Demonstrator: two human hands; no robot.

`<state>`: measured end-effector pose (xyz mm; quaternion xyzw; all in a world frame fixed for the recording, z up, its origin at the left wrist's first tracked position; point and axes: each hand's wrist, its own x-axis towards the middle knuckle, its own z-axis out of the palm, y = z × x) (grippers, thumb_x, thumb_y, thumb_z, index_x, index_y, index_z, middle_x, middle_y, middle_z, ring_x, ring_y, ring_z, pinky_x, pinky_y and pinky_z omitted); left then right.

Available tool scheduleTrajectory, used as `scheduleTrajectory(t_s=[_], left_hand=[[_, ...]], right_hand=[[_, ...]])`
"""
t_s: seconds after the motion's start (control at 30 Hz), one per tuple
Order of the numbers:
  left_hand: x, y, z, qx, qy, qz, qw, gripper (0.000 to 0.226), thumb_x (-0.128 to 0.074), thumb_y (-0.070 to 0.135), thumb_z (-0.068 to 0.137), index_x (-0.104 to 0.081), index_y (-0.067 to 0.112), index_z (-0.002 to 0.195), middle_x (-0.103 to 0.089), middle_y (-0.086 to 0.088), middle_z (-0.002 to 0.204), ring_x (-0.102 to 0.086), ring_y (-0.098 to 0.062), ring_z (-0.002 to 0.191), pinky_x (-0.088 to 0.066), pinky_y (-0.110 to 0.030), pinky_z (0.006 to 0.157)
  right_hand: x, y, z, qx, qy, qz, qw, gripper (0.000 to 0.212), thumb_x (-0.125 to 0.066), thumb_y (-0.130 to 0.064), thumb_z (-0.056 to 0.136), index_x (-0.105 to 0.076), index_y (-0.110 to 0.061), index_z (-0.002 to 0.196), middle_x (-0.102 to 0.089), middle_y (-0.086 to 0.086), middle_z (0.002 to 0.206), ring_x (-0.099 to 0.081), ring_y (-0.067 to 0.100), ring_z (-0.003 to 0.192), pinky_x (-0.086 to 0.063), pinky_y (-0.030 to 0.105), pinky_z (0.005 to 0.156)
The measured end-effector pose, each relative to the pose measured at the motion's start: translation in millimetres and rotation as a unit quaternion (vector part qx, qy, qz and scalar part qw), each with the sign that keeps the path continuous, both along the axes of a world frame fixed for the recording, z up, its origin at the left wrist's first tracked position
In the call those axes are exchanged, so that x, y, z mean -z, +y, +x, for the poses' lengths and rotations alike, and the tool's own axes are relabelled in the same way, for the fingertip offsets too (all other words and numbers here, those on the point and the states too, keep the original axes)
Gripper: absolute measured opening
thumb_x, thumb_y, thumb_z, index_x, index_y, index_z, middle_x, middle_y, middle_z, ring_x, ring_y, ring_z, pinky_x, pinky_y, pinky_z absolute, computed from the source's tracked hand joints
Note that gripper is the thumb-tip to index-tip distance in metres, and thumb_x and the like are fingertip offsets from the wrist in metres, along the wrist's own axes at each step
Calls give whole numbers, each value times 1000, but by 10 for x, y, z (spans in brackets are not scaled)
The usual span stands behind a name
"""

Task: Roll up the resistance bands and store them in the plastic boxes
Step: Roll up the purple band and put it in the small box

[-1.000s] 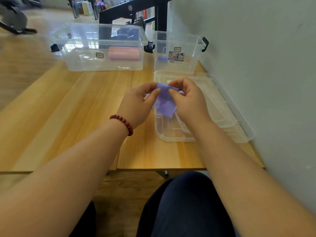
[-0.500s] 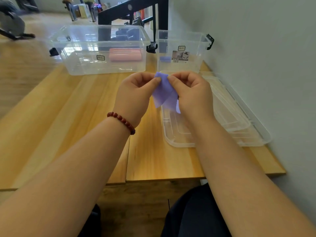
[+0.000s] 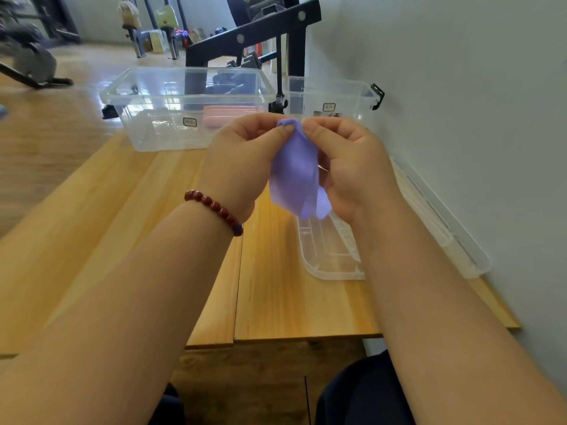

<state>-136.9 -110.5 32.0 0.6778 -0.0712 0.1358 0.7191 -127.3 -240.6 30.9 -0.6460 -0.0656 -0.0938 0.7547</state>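
While hanging above the wooden table [image 3: 122, 240], the purple band [image 3: 294, 173] is being pinched at its top edge by left hand [image 3: 242, 161] and right hand [image 3: 349, 167]. Both hands' fingers are curling round it. Pink roll [image 3: 228, 115] is lying in the larger clear box [image 3: 190, 108].

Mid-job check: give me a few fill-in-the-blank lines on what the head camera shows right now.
The left hand and right hand both pinch the top of the hanging band, which is ____.
The rolled band inside the large box is ____.
The bead bracelet is worn on the ____ wrist.
The small box stands to the large box's ____.
Missing words: purple; pink; left; right.
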Motion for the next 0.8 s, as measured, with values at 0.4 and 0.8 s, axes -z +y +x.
scheduleTrajectory(t_s=[0.4, 0.8], left_hand=[[343, -61, 64, 12, 67, -38, 997, 13, -62, 11, 94, -73, 14, 87, -68, 2, 70, -62, -11, 68, -53, -23, 61], [362, 27, 93, 27, 56, -48, 997, 13, -62, 9, 93, -72, 14, 87, -73, -5, 88, -69, -18, 87, -60, -33, 77]], right_hand=[[269, -60, 89, 29, 39, -58, 997, 27, -73, -36, 85, -68, -10, 80, -70, 24, 94, -66, 43, 94, -59, 52, 78], [283, -105, 46, -23, 48, -24, 998, 9, -66, -10, 92, -66, -13, 84, -69, 5, 81, -67, 19, 72, -55, 29, 63]])
